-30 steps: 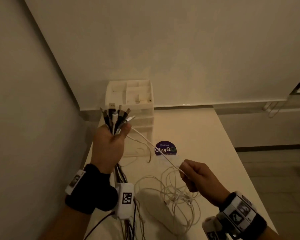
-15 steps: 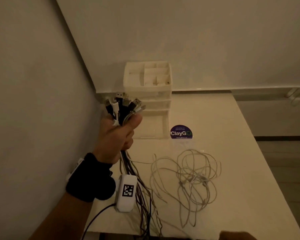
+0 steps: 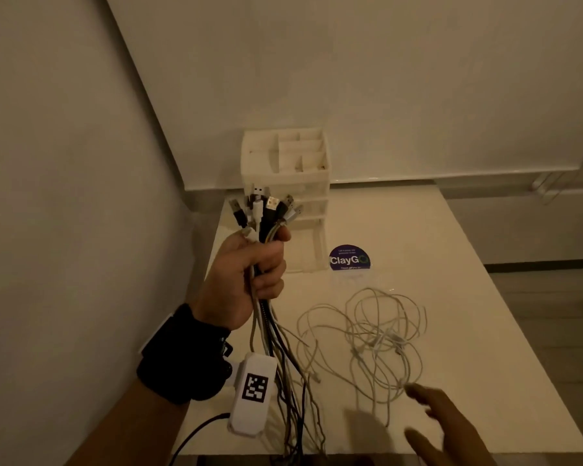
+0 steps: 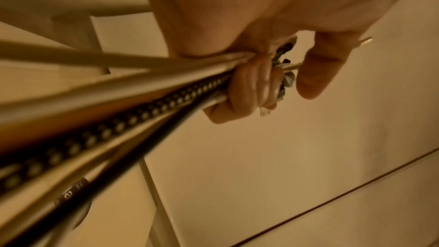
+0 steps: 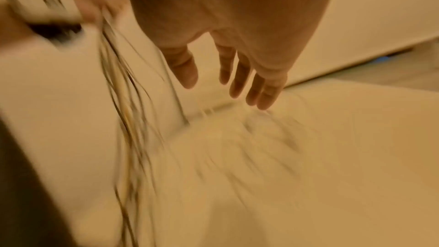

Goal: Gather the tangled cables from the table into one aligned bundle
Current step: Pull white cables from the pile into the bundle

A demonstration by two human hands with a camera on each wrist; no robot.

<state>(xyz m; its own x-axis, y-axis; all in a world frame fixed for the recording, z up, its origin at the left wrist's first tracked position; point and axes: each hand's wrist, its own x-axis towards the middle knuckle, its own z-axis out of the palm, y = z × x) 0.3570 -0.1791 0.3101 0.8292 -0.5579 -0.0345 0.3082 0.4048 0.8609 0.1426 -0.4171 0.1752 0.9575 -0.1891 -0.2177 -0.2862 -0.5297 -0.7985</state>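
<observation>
Down on the table (image 3: 468,264), the white cables (image 3: 381,341) you let go are lying loose, so your empty, open right hand (image 3: 448,428) is reaching back while your left hand (image 3: 246,280) is gripping the bundle (image 3: 266,216).

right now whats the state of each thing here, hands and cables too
left hand: raised, gripping the cable bundle
cable bundle: upright, plugs on top, tails hanging to the table
white cable tangle: loose on the table, untouched
right hand: open, held low by the tangle
organizer: standing at the wall
</observation>
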